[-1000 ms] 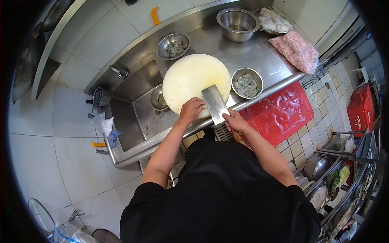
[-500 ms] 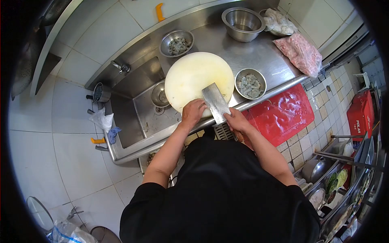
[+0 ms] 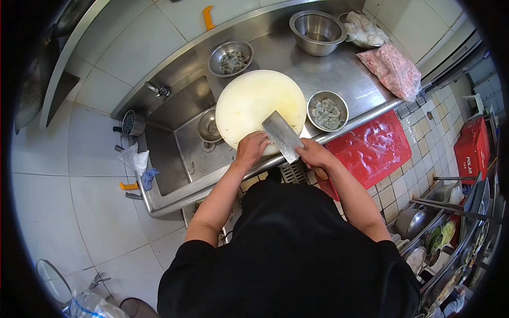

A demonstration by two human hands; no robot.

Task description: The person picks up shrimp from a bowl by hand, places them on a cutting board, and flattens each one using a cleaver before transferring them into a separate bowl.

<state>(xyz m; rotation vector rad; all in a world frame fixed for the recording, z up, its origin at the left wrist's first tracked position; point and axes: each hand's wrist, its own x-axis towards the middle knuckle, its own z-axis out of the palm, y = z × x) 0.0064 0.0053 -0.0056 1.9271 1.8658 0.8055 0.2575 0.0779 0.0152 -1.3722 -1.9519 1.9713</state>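
My right hand (image 3: 314, 153) is wrapped round the handle of a cleaver (image 3: 282, 137), and the handle's brown end sticks out below the fist. The wide blade lies slanted over the front edge of a round white cutting board (image 3: 254, 98). Close to the blade's left side, my left hand (image 3: 251, 149) rests at the board's edge with its fingers bent together. Whatever is under those fingertips is hidden. To the right of the board stands a metal bowl of peeled shrimp (image 3: 327, 112). Behind the board, another bowl contains greyish shrimp (image 3: 232, 61).
On the left is a steel sink (image 3: 164, 159) with a small metal bowl (image 3: 208, 126) inside. A large steel bowl (image 3: 318, 33) and a bag of pink meat (image 3: 391, 71) stand at the counter's right. A red board (image 3: 371, 153) lies low beyond the counter edge.
The cleaver has shifted slightly left and turned a little, and more of its wooden handle shows below my right hand. My left hand stays almost in place.
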